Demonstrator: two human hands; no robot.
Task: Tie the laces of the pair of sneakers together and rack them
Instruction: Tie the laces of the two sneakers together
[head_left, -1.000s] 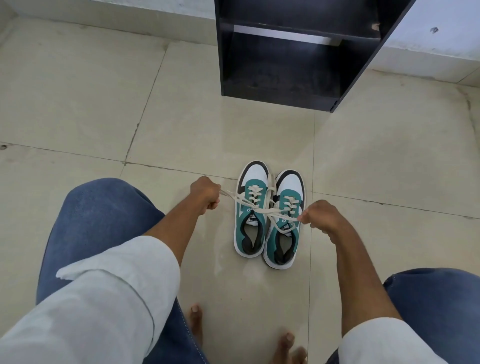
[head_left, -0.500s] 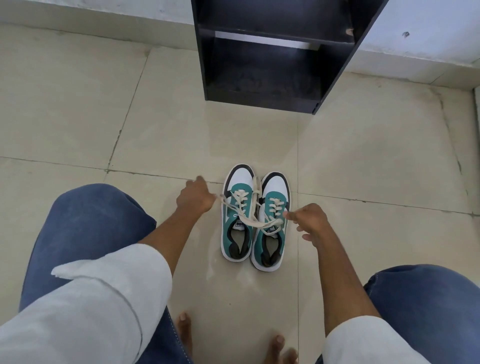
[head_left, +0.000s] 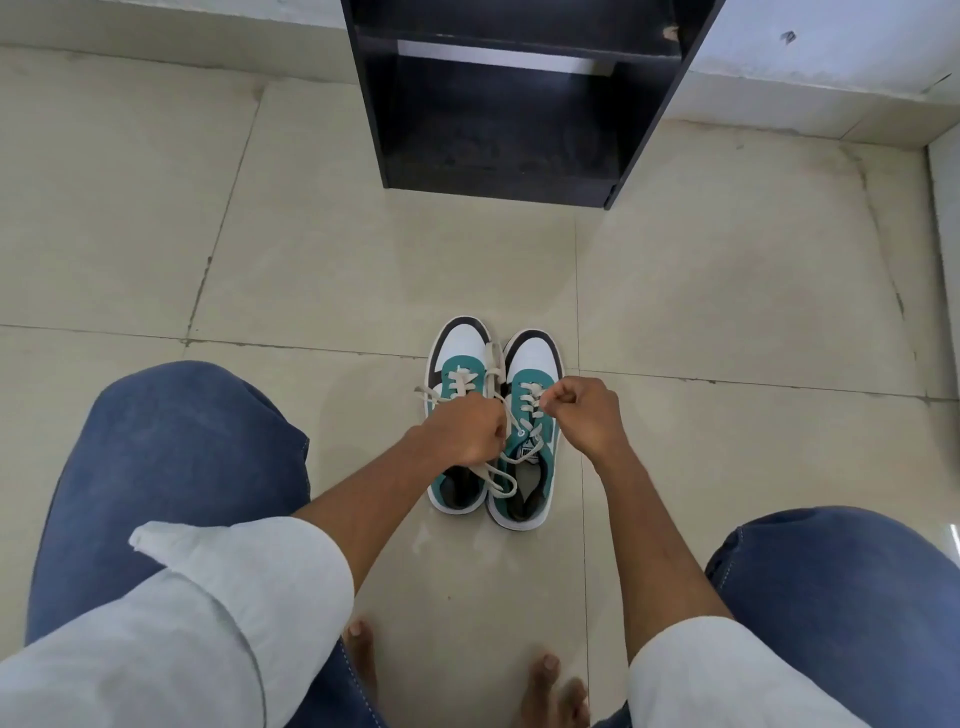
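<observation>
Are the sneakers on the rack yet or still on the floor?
On the floor. Both sneakers stand side by side on the tiles, apart from the black rack, whose visible lower shelf is bare.

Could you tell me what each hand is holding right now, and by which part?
Both hold the sneakers' cream laces: the left hand is closed on strands over the left sneaker, the right hand pinches one above the right sneaker.

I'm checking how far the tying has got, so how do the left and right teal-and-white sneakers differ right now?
The left teal-and-white sneaker is partly covered by the left hand; the right teal-and-white sneaker shows more, with the right hand at its side. The left one's toe sits slightly farther forward. Both stand upright, side by side on the floor.
</observation>
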